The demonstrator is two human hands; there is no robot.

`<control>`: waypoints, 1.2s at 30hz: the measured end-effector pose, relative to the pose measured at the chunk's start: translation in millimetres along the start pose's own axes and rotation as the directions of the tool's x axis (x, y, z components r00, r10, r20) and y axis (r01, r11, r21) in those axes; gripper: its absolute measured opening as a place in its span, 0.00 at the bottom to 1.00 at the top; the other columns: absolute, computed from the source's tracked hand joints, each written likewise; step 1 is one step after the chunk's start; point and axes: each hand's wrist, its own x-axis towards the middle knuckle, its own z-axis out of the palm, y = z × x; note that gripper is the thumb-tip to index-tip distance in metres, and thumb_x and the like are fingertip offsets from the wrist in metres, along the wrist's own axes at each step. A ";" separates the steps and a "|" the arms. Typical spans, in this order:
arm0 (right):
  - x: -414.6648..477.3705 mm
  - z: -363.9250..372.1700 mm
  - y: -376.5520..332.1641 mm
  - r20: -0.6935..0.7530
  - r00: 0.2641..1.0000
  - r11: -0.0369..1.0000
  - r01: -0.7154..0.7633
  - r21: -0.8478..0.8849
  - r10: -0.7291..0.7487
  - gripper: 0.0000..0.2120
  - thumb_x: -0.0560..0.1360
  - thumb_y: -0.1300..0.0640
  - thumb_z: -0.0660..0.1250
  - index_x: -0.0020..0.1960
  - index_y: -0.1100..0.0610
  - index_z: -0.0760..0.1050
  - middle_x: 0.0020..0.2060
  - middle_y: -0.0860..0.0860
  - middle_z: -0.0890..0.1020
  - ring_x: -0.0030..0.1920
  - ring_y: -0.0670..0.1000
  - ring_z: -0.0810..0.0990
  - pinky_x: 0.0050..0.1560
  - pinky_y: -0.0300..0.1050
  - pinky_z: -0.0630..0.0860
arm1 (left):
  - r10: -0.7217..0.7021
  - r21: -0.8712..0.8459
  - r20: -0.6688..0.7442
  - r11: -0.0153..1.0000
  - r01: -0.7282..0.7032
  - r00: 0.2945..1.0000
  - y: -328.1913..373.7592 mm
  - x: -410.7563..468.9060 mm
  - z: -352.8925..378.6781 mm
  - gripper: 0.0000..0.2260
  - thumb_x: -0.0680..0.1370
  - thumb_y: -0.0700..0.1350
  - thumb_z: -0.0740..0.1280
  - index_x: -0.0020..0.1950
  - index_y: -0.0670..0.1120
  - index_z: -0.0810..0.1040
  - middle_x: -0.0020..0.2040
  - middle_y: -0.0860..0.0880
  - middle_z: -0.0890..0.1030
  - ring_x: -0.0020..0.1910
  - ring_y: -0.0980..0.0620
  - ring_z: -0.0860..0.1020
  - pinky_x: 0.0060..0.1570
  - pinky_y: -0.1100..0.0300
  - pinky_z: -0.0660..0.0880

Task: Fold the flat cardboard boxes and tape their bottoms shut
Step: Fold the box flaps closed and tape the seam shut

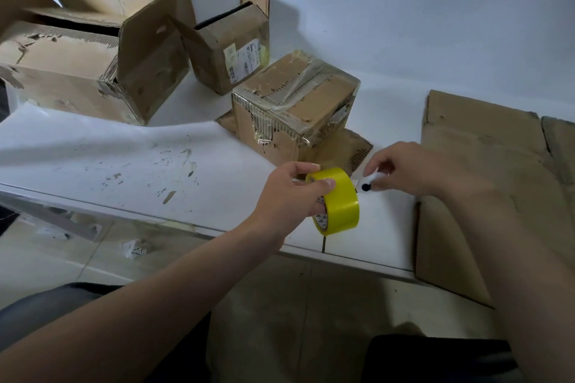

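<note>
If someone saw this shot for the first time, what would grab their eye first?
The bright yellow tape roll, gripped by the left hand at the white table's near edge, stands out most. Right beside it the right hand pinches a small white object with a dark spot at its end. Behind them sits a worn, taped-over box, with flat cardboard lying to the right.

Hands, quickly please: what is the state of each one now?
Left hand: grips the yellow tape roll.
Right hand: pinches a small white object with a black end.
</note>
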 end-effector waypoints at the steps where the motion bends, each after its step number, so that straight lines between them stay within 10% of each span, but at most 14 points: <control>1: -2.0 1.5 1.6 0.004 1.000 1.000 -0.018 0.008 0.018 0.10 0.72 0.51 0.77 0.46 0.37 0.78 0.42 0.40 0.80 0.41 0.39 0.77 0.37 0.34 0.67 | 0.022 0.050 0.003 0.999 -0.022 1.000 0.1 -0.6 -0.6 0.12 0.75 0.48 0.76 0.56 0.55 0.78 0.55 0.45 0.81 0.48 0.46 0.85 0.34 0.66 0.78; 8: -5.6 -14.7 -22.9 -0.324 0.936 0.976 0.183 0.119 -0.136 0.10 0.77 0.47 0.71 0.58 0.45 0.82 0.51 0.44 0.83 0.47 0.45 0.79 0.47 0.42 0.74 | 0.152 0.366 0.086 0.914 -0.173 0.985 10.7 -8.1 -19.9 0.12 0.74 0.50 0.76 0.55 0.59 0.77 0.48 0.51 0.85 0.46 0.51 0.85 0.51 0.48 0.83; 11: 0.4 -20.7 -51.5 -0.464 0.831 0.905 0.406 0.126 -0.308 0.17 0.82 0.44 0.62 0.69 0.46 0.77 0.58 0.42 0.80 0.57 0.40 0.75 0.58 0.33 0.67 | 0.167 0.454 0.084 0.871 -0.187 0.982 18.8 -12.0 -33.9 0.14 0.74 0.53 0.75 0.58 0.58 0.77 0.49 0.51 0.86 0.45 0.52 0.85 0.51 0.48 0.82; 15: 25.2 -11.8 -71.0 -0.440 0.811 0.896 0.444 0.031 -0.386 0.19 0.83 0.40 0.56 0.71 0.40 0.73 0.71 0.42 0.74 0.67 0.49 0.67 0.70 0.47 0.62 | 0.235 0.531 0.023 0.821 -0.211 0.972 25.6 -15.6 -44.3 0.13 0.75 0.53 0.73 0.58 0.58 0.78 0.48 0.54 0.85 0.45 0.55 0.83 0.45 0.56 0.80; 24: 67.8 21.5 -66.7 -0.568 0.718 0.854 0.517 0.050 -0.402 0.16 0.76 0.42 0.67 0.63 0.39 0.80 0.66 0.34 0.76 0.58 0.48 0.65 0.63 0.51 0.69 | 0.245 0.559 -0.012 0.806 -0.197 0.969 28.8 -9.4 -64.1 0.12 0.77 0.53 0.72 0.59 0.58 0.78 0.48 0.53 0.85 0.43 0.55 0.83 0.36 0.66 0.72; 36: 73.5 12.1 -67.8 -0.506 0.790 0.858 0.485 0.170 -0.347 0.18 0.73 0.40 0.69 0.63 0.37 0.79 0.66 0.30 0.76 0.55 0.46 0.63 0.62 0.37 0.63 | 0.248 0.555 -0.082 0.816 -0.163 0.965 36.7 6.8 -87.4 0.12 0.78 0.53 0.71 0.61 0.57 0.79 0.47 0.53 0.84 0.42 0.55 0.83 0.41 0.60 0.78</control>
